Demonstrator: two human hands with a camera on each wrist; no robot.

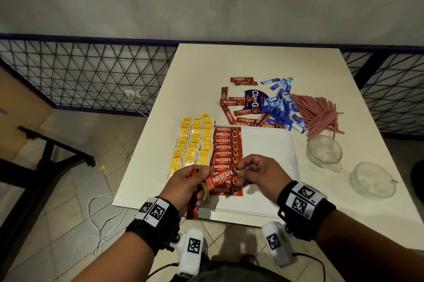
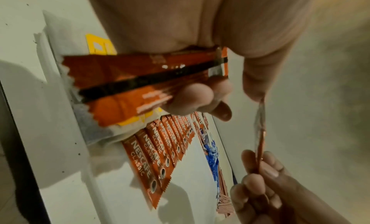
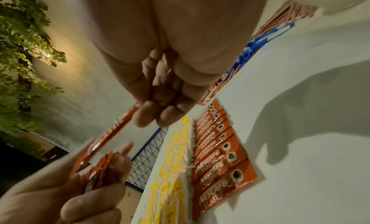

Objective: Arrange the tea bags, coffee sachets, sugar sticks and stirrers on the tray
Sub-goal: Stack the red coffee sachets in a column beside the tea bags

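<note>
A red coffee sachet (image 1: 222, 179) is up in the air, just above the near end of the white tray (image 1: 268, 144). Both hands hold it. The right hand (image 1: 257, 175) pinches its right end with the thumb and fingertips. The left hand (image 1: 187, 186) pinches its left end, and its other fingers are curled round a small bunch of red sachets (image 1: 194, 206) that hangs down past the table edge.

Under the hands, a neat row of coffee sachets (image 1: 227, 147) lies flat on the left part of the tray, one below the other, each with its name facing up. Just left of that row lie the yellow tea bags (image 1: 195, 144) in rows. The right part of the tray is bare and white.

Behind the tray, more loose coffee sachets (image 1: 238, 109) lie in a messy heap. Beside them is a heap of blue sugar sticks (image 1: 281, 107), then a pile of red stirrers (image 1: 317, 114). Two glass bowls (image 1: 324, 150) sit on the white table (image 1: 206, 63), to the right of the tray
</note>
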